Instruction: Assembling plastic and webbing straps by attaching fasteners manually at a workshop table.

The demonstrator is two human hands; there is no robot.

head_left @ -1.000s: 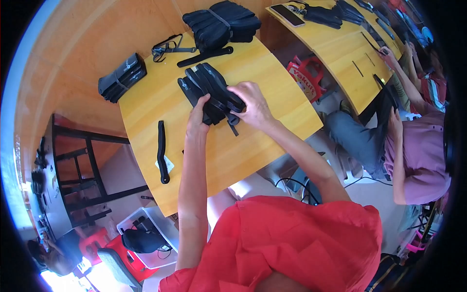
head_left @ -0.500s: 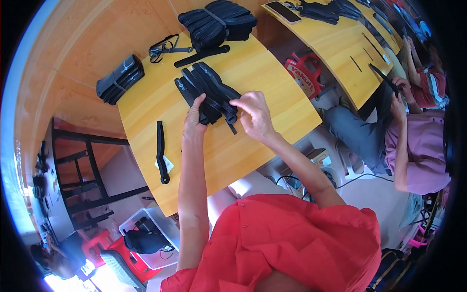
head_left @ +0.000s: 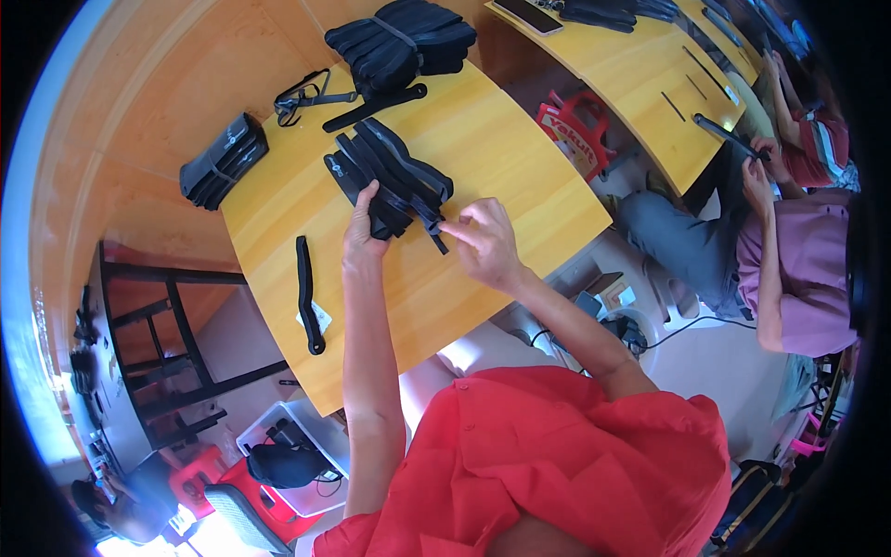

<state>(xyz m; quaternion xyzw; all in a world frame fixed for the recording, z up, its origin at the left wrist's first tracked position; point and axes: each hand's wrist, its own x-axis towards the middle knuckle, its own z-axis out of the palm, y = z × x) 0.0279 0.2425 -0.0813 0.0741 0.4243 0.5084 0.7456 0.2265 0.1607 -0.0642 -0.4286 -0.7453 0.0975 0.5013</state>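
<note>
left hand [head_left: 365, 232] wrapped round near-left side of black bundle [head_left: 385, 167] over worktop [head_left: 520, 176]; bundle ahead of both hands, long axis slanting far-left to near-right; right hand [head_left: 489, 246] closest to near-right end, fingers narrow, can't tell if pinching

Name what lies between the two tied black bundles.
In the head view, a thin, looped dark strap lies between the small bundle and the large bundle.
</note>
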